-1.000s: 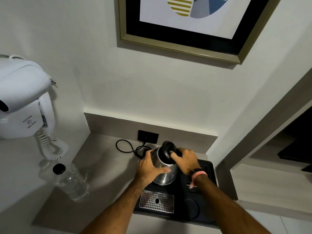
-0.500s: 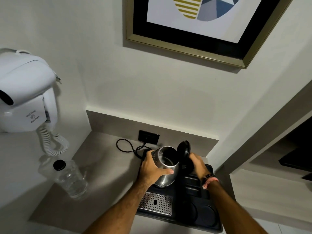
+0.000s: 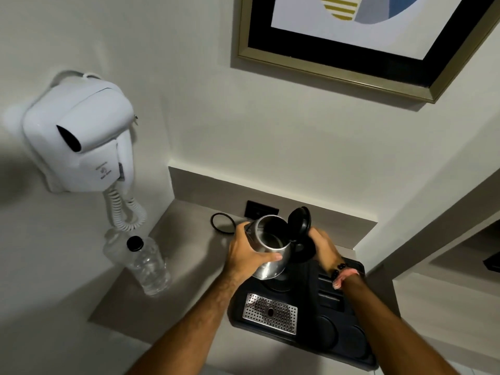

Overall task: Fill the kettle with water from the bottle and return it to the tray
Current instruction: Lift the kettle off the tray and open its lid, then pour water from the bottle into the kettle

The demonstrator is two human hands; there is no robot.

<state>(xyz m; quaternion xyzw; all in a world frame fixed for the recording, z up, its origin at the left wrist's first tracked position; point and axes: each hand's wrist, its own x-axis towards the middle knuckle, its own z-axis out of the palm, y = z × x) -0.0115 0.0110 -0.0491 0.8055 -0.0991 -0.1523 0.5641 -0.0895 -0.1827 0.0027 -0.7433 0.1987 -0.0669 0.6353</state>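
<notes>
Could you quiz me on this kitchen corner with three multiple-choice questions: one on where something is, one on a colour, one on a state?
1. Where does the water bottle stand?
A. on the black tray
B. on the counter, left of the tray
C. inside the kettle

2. What colour is the bottle's cap?
A. black
B. red
C. white

3. How is the kettle's lid?
A. shut
B. missing
C. flipped open

Answers:
1 B: it sits on the grey counter, clear of the tray.
2 A: the cap is dark black.
3 C: the lid stands upright above the kettle, held by the left hand and right hand.
</notes>
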